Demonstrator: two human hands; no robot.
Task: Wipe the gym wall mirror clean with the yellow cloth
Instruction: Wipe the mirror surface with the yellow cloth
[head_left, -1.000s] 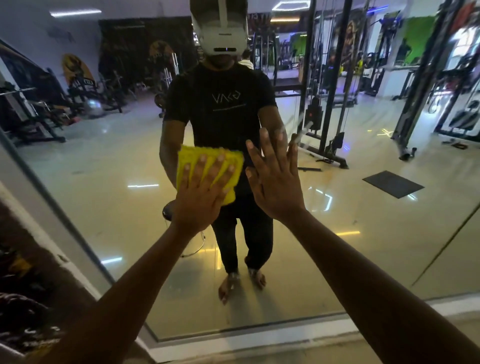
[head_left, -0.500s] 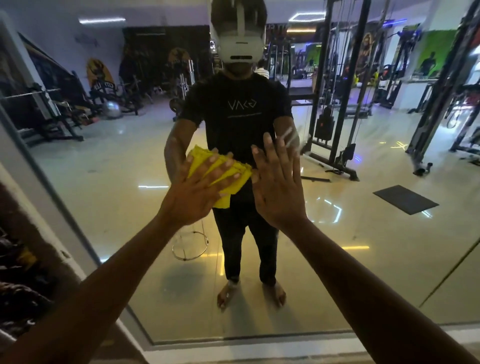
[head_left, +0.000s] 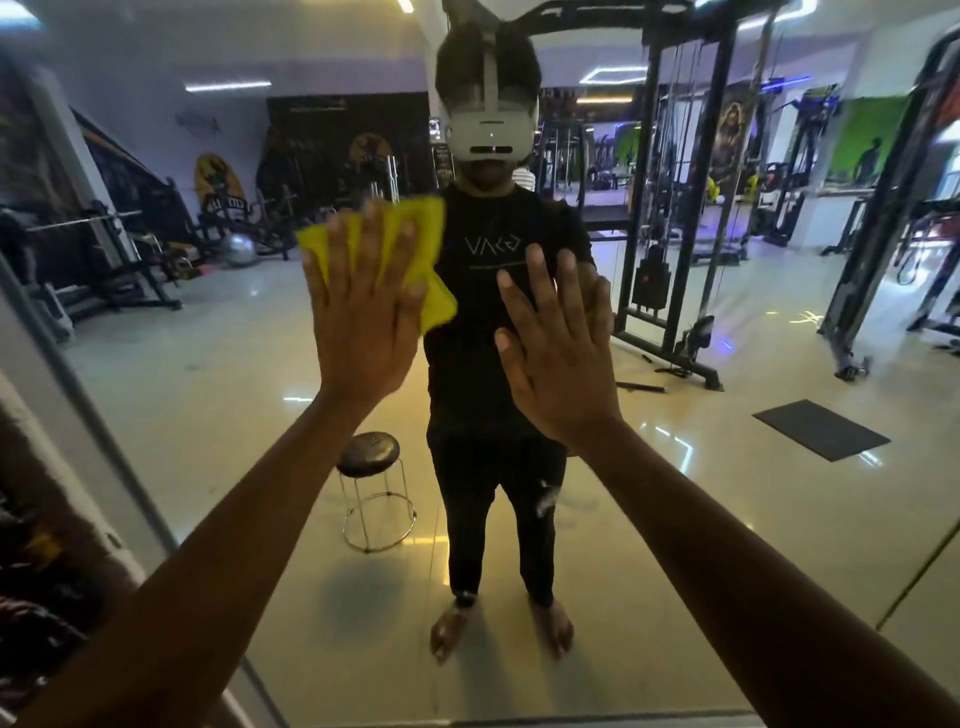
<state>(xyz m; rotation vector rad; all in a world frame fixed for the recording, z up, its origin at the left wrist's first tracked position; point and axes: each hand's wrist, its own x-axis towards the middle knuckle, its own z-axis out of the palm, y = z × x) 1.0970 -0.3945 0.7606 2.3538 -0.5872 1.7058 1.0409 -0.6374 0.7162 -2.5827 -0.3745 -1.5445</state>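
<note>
The wall mirror (head_left: 727, 519) fills the view and reflects a gym floor and a person in black. My left hand (head_left: 363, 312) lies flat, fingers spread, pressing the yellow cloth (head_left: 431, 260) against the glass at chest height of the reflection. The cloth shows above the fingertips and to the right of the hand; most of it is hidden under the palm. My right hand (head_left: 561, 353) rests open and flat on the glass just to the right, holding nothing.
The mirror's grey frame edge (head_left: 104, 415) runs diagonally down the left side, with a dark wall beyond it. A pale sill (head_left: 623, 719) borders the mirror's bottom. A round stool, cable machine and floor mat appear only as reflections.
My left hand has slid the cloth up and to the left across the glass, fingers now pointing upward. The right hand stays flat on the mirror. My head has tilted up.
</note>
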